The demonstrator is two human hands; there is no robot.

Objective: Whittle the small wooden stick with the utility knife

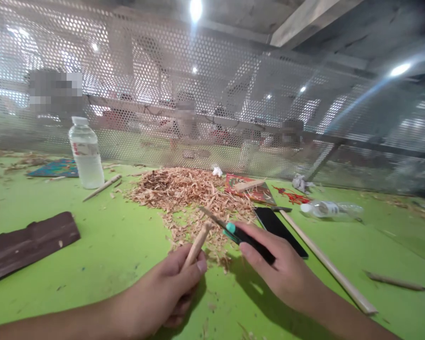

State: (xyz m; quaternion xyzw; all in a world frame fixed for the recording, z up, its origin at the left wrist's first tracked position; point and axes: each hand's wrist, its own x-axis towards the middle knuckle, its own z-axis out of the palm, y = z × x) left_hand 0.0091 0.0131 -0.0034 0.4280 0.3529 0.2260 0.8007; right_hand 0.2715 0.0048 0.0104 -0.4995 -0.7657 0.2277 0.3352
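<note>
My left hand (pixel 177 283) is closed around a pale wooden stick (pixel 197 245), whose tip points up and away from me. In my right hand (pixel 276 264) is a black utility knife (pixel 254 244) with a green slider. Its dark blade (pixel 212 217) reaches toward the left, just above the stick's tip; I cannot tell whether they touch. Beyond both hands spreads a heap of curled wood shavings (pixel 184 189) on the green tabletop (pixel 120 250). The lower part of the stick is hidden in my left fist.
An upright water bottle (pixel 87 156) stands left, near a brown strip (pixel 31 243). To the right lie a black phone (pixel 281 231), a long wooden rod (pixel 329 264), a pencil-like stick (pixel 396 281) and a bottle on its side (pixel 333 209). A perforated metal screen (pixel 205 108) closes the back.
</note>
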